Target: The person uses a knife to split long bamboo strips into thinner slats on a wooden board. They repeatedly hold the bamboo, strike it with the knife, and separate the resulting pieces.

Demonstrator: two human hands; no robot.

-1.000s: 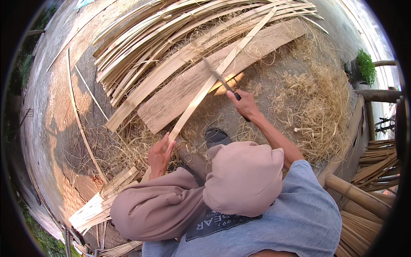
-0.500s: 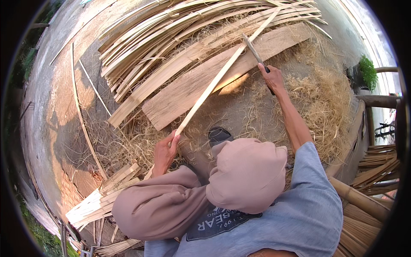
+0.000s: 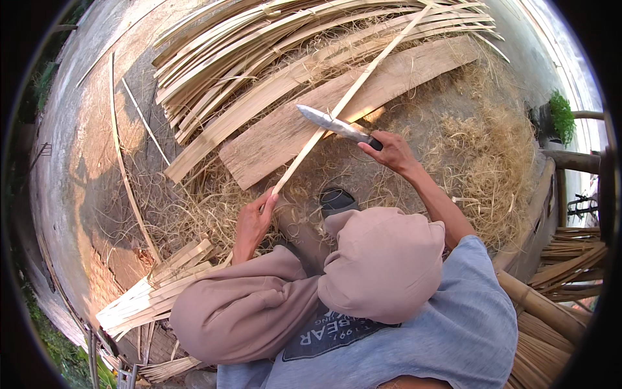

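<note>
My left hand [image 3: 251, 222] grips the near end of a long thin bamboo strip [image 3: 353, 91] that slants up and away to the right. My right hand [image 3: 392, 153] is closed on the dark handle of a knife [image 3: 332, 122]. Its grey blade lies across the strip about a third of the way along. The strip passes over a wide flat wooden plank [image 3: 285, 139] on the ground. A cloth-covered head and a brown sleeve fill the lower middle of the view.
A big fan of split bamboo strips [image 3: 259, 52] lies beyond the plank. Straw-like shavings [image 3: 486, 162] cover the ground around a dark shoe [image 3: 337, 200]. A bundle of short strips [image 3: 155, 285] lies at lower left, and bamboo poles [image 3: 551, 305] at right.
My right hand had run the knife far up the strip half a second ago and has now drawn it back down toward me. My left hand stays on the strip's near end.
</note>
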